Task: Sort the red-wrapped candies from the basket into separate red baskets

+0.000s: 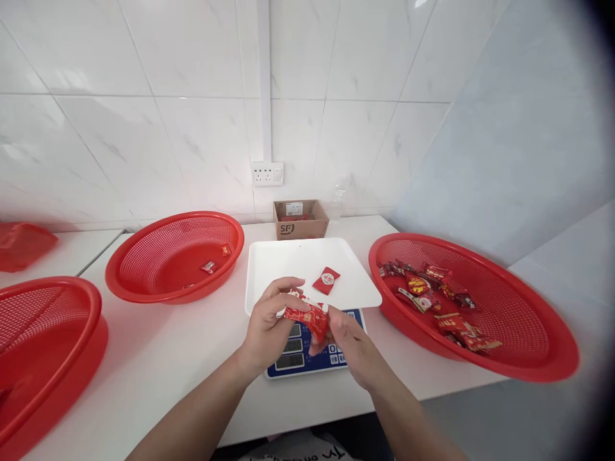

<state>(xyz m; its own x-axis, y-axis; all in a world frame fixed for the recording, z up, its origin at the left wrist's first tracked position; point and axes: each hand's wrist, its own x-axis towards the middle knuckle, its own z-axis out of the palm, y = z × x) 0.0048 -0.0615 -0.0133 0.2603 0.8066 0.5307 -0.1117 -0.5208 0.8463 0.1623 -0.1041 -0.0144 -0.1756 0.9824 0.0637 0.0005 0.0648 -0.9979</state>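
Observation:
My left hand (273, 321) and my right hand (346, 339) meet over the front of a digital scale (312, 365). Between them is a small red packet (308, 315) with a white and gold pattern; my left fingers and thumb pinch its left side, and my right fingers close on its right end. Part of the packet is hidden behind the fingers. Just beyond, one red wrapped candy (327, 280) with a round white label lies on the scale's white tray (273, 259). The hands cover part of the blue keypad and displays.
On the right, a red perforated basket (519, 282) holds several wrapped candies (420, 285). Another red basket (148, 262) at back left has a few pieces; a third basket (62, 346) is at near left. Behind the tray stands a cardboard box (302, 229), below a wall socket (268, 173).

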